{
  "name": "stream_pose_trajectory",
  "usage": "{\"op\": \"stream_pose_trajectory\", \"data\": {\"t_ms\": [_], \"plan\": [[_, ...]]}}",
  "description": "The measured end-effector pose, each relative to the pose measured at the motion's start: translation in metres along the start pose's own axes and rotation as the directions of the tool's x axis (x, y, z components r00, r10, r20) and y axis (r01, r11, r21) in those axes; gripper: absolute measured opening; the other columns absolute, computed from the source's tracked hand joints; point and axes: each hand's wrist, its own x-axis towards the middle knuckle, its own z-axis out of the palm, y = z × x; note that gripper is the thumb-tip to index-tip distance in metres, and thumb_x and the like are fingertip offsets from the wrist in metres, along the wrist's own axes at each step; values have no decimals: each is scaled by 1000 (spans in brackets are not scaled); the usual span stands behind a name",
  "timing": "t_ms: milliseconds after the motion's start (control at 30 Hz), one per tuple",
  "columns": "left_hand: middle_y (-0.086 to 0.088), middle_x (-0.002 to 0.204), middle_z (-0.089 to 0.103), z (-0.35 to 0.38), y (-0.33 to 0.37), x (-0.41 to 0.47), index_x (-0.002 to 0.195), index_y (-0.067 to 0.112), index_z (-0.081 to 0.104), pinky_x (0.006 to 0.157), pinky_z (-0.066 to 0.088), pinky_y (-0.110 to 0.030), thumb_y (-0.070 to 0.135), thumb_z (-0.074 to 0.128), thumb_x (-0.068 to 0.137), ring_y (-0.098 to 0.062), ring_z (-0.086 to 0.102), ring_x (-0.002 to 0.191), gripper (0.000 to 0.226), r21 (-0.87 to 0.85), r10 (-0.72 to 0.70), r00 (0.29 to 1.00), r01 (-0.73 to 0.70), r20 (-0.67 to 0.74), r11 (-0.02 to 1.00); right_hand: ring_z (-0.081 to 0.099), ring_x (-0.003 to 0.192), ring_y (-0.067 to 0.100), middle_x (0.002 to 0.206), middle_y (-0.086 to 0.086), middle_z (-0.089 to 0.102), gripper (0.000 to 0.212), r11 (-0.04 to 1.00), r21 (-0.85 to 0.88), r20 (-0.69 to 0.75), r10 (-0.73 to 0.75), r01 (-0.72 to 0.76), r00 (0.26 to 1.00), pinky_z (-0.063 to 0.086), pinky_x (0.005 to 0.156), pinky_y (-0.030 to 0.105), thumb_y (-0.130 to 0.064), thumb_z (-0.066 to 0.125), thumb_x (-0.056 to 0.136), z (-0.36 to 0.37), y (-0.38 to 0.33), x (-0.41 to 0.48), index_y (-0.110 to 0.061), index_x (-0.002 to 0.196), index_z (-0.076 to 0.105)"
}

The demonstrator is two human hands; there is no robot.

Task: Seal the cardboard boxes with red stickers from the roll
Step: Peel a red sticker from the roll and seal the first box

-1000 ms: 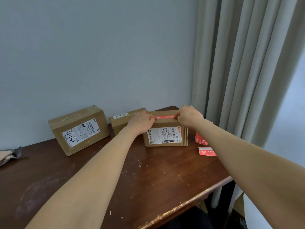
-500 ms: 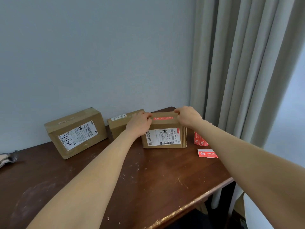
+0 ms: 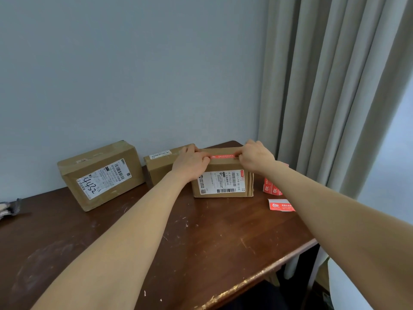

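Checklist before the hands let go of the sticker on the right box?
1. Red sticker lies straight along the top of the right box: ok.
2. Sticker ends stuck down: cannot tell; left hand and right hand hold and cover them.
3. Right box sits flat on the table: ok.
4. Sticker roll close beside the right box: ok, partly hidden by the forearm.
5. Middle box and left box sealed: not ok, no red sticker shows on either.
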Motion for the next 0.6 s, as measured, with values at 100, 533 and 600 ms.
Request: {"op": "stream_pose_trajectory", "data": {"t_ms": [100,533,600], "plan": [[-9,142,38,2,3,0,136,30,51,106,29,-39,31,23,101,-27,29,131,45,36,-9,1000,8,10,999,40,120,26,124,8,48,34,997,-70,-9,12,-13,1000,45,91,39,-23,43,99,1,-3,0,-18,126,63],[-8,147,36,0,3,1,134,27,54,107,29,-42,29,22,102,-30,29,134,45,-41,-23,998,26,63,999,43,109,25,115,6,49,32,999,-24,15,26,-26,1000,47,87,38,-21,43,99,-1,-4,-1,-17,120,66],[-8,146,39,-2,1,1,133,29,54,106,31,-41,29,22,102,-29,33,132,45,-56,-14,999,17,49,998,49,100,22,111,5,54,33,1000,17,12,13,-14,1000,51,85,37,-17,42,98,-5,-3,-2,-16,116,70]]}}
